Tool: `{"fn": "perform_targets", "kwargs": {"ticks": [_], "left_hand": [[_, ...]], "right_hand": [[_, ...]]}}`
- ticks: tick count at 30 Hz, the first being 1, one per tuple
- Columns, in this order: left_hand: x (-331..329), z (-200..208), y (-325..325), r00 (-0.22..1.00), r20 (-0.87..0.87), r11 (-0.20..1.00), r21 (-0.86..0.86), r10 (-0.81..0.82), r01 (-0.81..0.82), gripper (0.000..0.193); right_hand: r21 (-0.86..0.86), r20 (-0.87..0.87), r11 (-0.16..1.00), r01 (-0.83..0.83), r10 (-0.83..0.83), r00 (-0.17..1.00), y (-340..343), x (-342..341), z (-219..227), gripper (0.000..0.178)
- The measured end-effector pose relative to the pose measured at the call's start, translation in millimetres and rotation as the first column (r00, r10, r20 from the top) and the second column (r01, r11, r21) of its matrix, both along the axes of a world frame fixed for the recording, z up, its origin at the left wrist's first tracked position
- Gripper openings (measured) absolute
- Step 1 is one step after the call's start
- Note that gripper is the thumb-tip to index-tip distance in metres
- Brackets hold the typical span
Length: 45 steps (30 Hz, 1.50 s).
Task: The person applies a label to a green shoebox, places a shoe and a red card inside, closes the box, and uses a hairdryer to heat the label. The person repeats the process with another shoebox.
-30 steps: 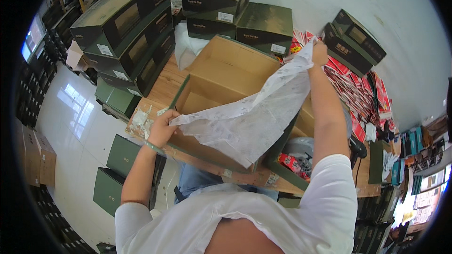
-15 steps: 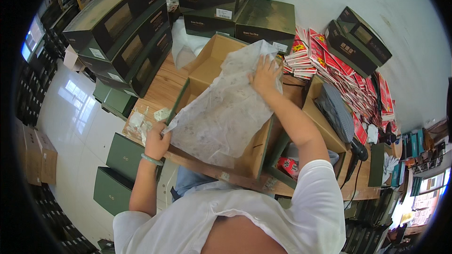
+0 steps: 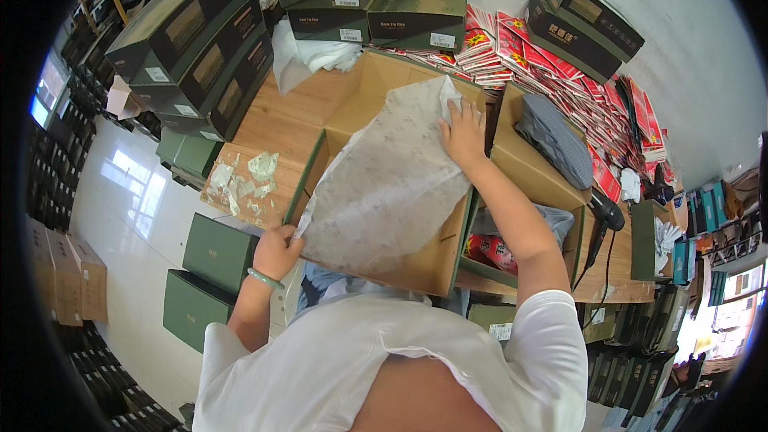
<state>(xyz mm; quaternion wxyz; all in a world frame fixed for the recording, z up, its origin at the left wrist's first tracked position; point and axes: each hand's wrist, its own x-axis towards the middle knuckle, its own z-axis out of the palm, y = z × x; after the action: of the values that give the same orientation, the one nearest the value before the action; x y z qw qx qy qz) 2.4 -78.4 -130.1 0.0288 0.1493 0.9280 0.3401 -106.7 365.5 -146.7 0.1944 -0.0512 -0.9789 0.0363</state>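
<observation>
Compared with one second ago, the right hand (image 3: 464,136) has come down from its raised grip on the paper's corner and now lies with fingers spread on the sheet. The paper (image 3: 376,184), then hung slanting up from the left hand (image 3: 278,253), now lies flatter between the hands, across the open box (image 3: 438,262). A grey bundle (image 3: 556,138), previously mostly hidden, now shows right of the right hand.

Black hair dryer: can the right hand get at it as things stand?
Probably yes: the hair dryer lies uncovered to the hand's right. The right hand rests with fingers spread on the white paper, so it would likely have to leave that and cross the neighbouring open box.
</observation>
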Motion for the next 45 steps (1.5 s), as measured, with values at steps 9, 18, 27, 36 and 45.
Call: {"fn": "perform_targets", "kwargs": {"ticks": [9, 18, 27, 36, 45], "left_hand": [[-4, 38, 1, 0.953, -0.304, 0.998, 0.056, 0.018, -0.001, 0.025], [-118, 73, 61, 0.986, -0.141, 0.937, 0.322, -0.094, 0.135, 0.021], [-181, -19, 156, 0.710, -0.486, 0.810, 0.007, -0.510, 0.586, 0.029], [-178, 33, 132, 0.870, -0.076, 0.625, -0.726, -0.488, 0.287, 0.034], [-178, 14, 132, 0.635, -0.548, 0.838, -0.348, -0.545, 0.420, 0.038]], "right_hand": [[-0.052, 0.146, 0.998, 0.029, -0.021, 0.989, -88, 100, 35, 0.057], [-0.141, 0.023, 0.985, -0.094, 0.099, 0.995, -112, 114, 35, 0.076], [-0.097, 0.108, 0.995, 0.024, -0.013, 0.994, -89, 106, 4, 0.082], [-0.016, 0.173, 1.000, 0.023, -0.019, 0.985, -73, 110, 16, 0.083], [-0.056, 0.133, 0.997, -0.058, 0.065, 0.989, -74, 101, 29, 0.087]]}}
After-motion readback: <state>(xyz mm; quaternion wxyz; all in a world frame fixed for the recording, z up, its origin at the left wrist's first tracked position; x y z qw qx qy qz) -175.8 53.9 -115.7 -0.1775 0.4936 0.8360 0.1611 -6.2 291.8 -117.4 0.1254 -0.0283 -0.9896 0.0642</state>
